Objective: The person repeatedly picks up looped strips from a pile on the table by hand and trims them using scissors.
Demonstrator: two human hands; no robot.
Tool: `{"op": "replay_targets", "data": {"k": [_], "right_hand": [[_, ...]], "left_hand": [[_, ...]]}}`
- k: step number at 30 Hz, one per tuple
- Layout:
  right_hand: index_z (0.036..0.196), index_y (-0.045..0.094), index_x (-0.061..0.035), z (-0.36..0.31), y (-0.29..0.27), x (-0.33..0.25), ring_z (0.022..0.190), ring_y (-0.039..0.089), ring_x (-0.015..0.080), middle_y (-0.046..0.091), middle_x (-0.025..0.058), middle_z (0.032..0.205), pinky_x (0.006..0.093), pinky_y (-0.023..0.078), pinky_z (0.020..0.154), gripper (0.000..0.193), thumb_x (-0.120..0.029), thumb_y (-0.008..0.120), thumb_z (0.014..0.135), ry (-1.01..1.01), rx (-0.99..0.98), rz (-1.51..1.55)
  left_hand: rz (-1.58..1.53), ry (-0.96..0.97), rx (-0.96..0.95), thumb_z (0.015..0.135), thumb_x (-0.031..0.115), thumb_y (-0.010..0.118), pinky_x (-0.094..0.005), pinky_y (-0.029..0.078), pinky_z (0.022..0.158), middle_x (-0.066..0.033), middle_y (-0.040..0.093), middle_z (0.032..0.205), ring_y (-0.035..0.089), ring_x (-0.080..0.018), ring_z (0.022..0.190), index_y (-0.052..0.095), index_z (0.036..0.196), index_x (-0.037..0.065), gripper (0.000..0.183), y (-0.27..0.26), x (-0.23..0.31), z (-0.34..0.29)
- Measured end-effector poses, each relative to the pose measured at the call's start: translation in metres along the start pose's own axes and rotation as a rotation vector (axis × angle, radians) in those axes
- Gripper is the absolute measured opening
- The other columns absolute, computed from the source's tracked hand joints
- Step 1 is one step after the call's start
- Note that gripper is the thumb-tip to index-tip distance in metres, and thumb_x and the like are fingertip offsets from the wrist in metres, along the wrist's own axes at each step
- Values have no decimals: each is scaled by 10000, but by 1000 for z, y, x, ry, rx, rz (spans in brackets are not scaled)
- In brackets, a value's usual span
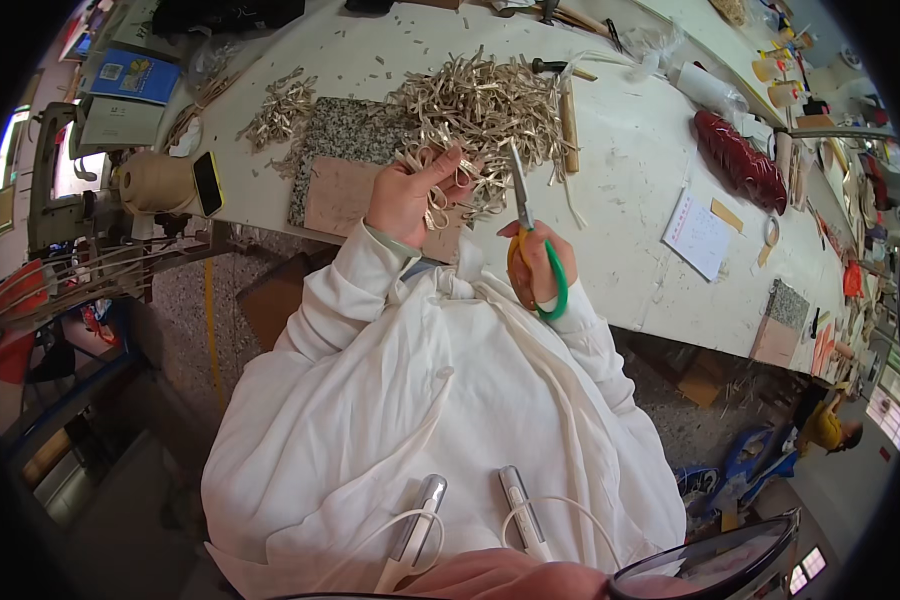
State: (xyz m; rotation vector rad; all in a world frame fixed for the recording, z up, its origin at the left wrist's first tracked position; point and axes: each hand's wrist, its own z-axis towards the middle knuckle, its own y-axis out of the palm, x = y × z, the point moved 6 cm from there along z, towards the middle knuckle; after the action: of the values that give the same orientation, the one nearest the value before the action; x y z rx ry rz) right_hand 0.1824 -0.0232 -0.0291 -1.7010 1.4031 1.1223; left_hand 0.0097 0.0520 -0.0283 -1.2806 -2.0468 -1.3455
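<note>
The left hand [400,200] pinches shiny gold looped strips [436,208]; apart from it, the right hand [540,264] grips green-and-yellow-handled metal scissors [522,195]. Beyond, a tangled gold heap [490,95] covers part of the white worktop [625,160]. Straying blades could nick the left hand or snag the heap.

I see the left hand [410,197] a bit farther out, its thumb [438,169] bent; the right hand [542,262] curls nearer.

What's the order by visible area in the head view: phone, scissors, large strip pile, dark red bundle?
1. large strip pile
2. dark red bundle
3. phone and scissors: unsure, not ranked; the right hand covers part of the scissors.
</note>
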Motion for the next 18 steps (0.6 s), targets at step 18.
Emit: {"op": "replay_targets", "data": {"k": [18], "right_hand": [[1054, 524, 40, -1, 6, 13, 366, 349, 63, 403, -12, 548, 221, 277, 343, 690, -614, 407, 870, 76, 21, 153]], "left_hand": [[216, -161, -83, 860, 189, 638, -247, 517, 662, -57, 644, 923, 652, -185, 897, 606, 985, 30, 205, 6, 6, -14]]}}
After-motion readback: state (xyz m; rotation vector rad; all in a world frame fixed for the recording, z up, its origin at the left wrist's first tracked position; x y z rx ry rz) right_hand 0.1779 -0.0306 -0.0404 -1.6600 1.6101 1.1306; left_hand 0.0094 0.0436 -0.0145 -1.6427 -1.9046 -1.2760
